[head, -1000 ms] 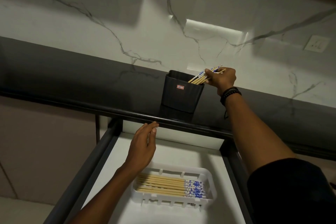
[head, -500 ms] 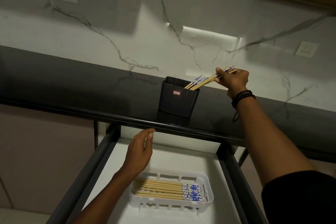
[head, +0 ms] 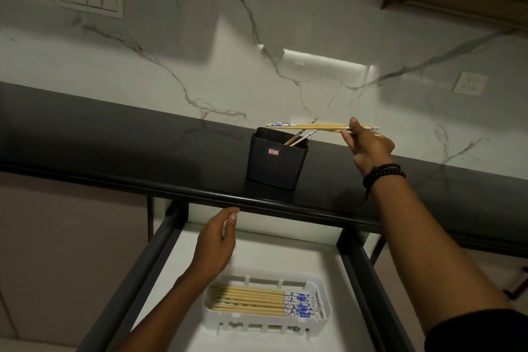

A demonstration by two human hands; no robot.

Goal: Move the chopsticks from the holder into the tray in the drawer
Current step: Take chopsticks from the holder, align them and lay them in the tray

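sticker (head: 273, 152) on black holder (head: 274, 168): red-white, writing illegible | inside holder: leaning chopsticks (head: 300, 136) | white tray (head: 325, 312) in drawer (head: 285, 250): row of laid chopsticks (head: 251, 298) | right hand (head: 368, 148): pinching held chopsticks (head: 308, 126) level above holder | left hand (head: 215, 243): relaxed, grasping nothing

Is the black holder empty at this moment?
Not empty: at least two chopsticks lean inside the holder, tips past its rim; the right hand pinches a bundle above.
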